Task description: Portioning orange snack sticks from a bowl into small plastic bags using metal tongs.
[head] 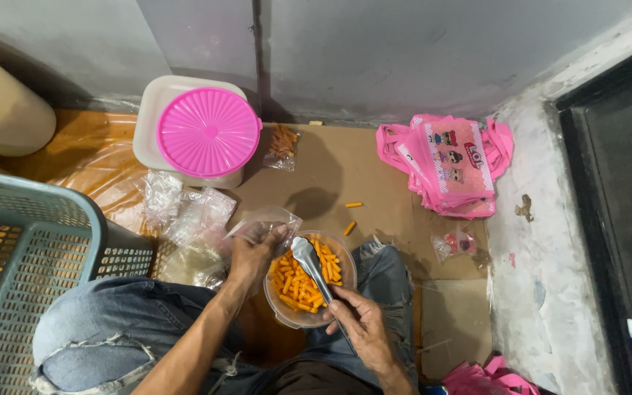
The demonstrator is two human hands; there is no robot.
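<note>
Left hand [254,252] grips a clear bag [268,219], right hand [360,325] a spoon [309,260] over the snack bowl [309,281]; pink-lidded container [206,132] behind.

Both hands' fingers curled closed: left hand [254,252], right hand [360,322].

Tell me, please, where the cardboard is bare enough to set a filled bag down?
Bare cardboard lies between the pink-lidded tub and the pink bags, with two stray sticks. Crowded: plastic bags beside the left hand.
</note>
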